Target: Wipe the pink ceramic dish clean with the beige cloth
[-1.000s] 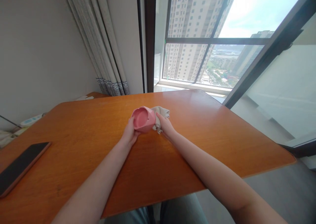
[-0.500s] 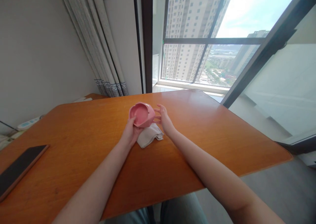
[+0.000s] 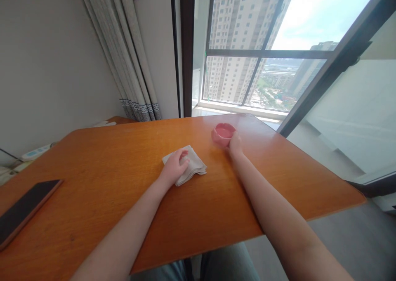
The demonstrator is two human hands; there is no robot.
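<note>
Moved rightward, pink bowl now sits on desk, gripped by right hand; left hand rests flat on cloth.

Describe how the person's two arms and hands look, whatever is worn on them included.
Both forearms are bare, with no sleeve in view. The left hand and right hand wear no gloves, and no rings, watch or bracelet can be seen. Fingernails look short and unpainted, though they are small in the picture.
</note>
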